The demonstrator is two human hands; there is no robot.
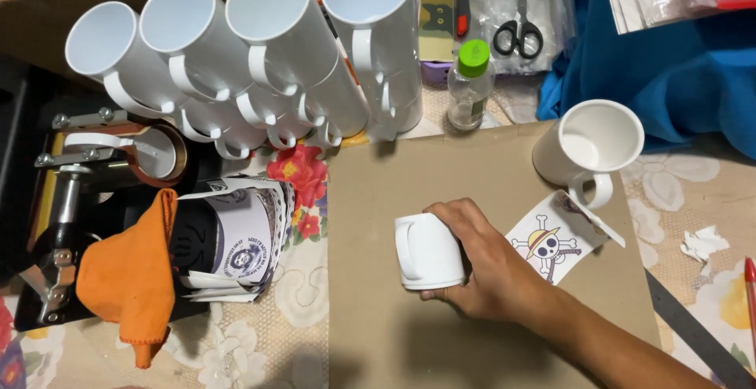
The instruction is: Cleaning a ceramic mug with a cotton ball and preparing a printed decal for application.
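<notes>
My right hand (488,267) reaches in from the lower right and grips a plain white mug (427,251) lying on its side, handle to the left. It rests on a brown cardboard sheet (472,168). Just right of my hand lies a paper print of a skull with a straw hat (549,246). Another white mug (591,149) stands upright at the cardboard's far right corner, touching the print's curled edge. My left hand is out of view.
Several stacks of white mugs (260,50) lean at the back. At left stand a mug press (94,168), an orange cloth (130,279) and a paper-wrapped mug (236,239). A green-capped bottle (471,82), scissors (517,35), blue cloth (669,66) and paper scraps (701,243) lie around.
</notes>
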